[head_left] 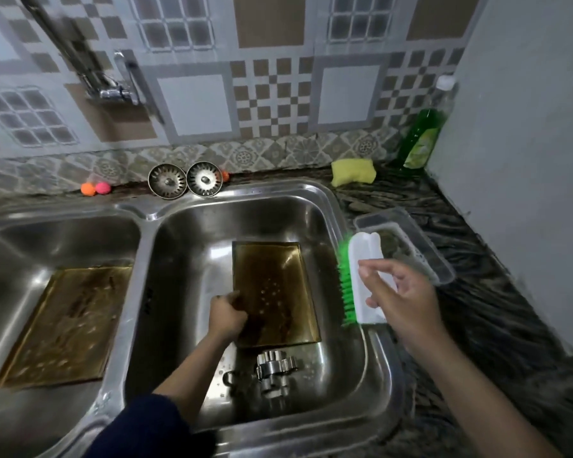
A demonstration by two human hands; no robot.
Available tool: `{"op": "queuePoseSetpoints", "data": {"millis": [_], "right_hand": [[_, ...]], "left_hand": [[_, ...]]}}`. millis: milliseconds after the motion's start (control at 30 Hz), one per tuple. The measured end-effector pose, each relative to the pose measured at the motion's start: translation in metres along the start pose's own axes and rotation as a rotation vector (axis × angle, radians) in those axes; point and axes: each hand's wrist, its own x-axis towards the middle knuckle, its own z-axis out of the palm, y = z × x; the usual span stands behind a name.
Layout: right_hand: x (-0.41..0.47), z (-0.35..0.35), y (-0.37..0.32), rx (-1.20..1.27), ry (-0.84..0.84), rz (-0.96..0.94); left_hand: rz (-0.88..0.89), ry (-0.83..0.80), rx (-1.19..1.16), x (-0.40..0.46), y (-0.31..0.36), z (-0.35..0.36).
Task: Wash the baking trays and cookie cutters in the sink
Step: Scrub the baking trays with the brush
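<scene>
Right basin of sink (351, 226): baking tray (275, 292) flat on floor, long axis running away from body, slightly tilted. Left hand (227, 314) curled on tray's left edge, gripping it. Right hand (401, 299) up over right rim, fingers loosely pinching white scrub brush (366, 279), green bristles facing left toward tray. Tray down-left of brush, near. Cookie cutters (275, 368) just below tray's near end. Second tray (67, 325) in left basin, well apart

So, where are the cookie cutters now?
In the head view, the cookie cutters lie in the right sink basin, just in front of the baking tray.
</scene>
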Motion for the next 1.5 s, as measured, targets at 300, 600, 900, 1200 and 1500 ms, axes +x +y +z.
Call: {"op": "queuePoseSetpoints", "data": {"millis": [300,600,900,1200,1500], "right_hand": [[0.093,-0.053,-0.003,-0.446,-0.09,-0.178],[0.108,-0.049,0.032,-0.613,-0.089,-0.017],[0.105,-0.046,0.017,-0.694,0.023,0.047],[0.048,0.019,-0.044,-0.319,0.154,-0.196],[-0.02,0.157,-0.05,-0.6,-0.139,-0.393]], "left_hand": [[0.253,-0.042,-0.102,-0.033,0.049,-0.023],[0.699,0.207,0.081,-0.066,0.071,-0.044],[0.914,0.305,0.143,-0.073,0.059,-0.07],[0.664,0.264,-0.298,-0.083,0.057,-0.092],[0.522,0.189,-0.631,-0.109,0.047,-0.093]]}}
